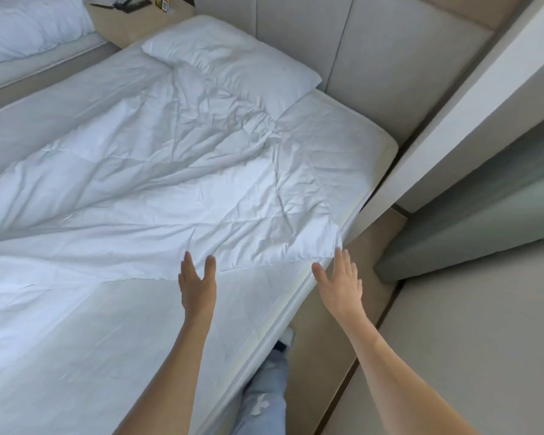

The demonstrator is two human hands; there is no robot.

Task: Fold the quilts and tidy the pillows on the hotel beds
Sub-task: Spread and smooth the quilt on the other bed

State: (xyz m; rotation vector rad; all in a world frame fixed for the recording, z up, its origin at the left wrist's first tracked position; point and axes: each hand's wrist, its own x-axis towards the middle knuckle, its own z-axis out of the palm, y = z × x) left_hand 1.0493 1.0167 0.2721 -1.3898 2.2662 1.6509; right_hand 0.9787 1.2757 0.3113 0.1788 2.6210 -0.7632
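a white quilt (145, 183) lies rumpled and spread across the near bed (380, 142), its long axis running from the lower left of the view toward the headboard (374, 58) at upper right, with its top edge reaching under a white pillow (233, 61) that lies slanted along the headboard. the quilt's near corner sits at the mattress edge. the left hand (198, 279) hovers open, fingers spread, just at the quilt's near edge, holding nothing. the right hand (339, 279) is also open and flat, its fingertips touching the quilt's corner without gripping it. a second bed (29, 29) with white bedding shows at upper left.
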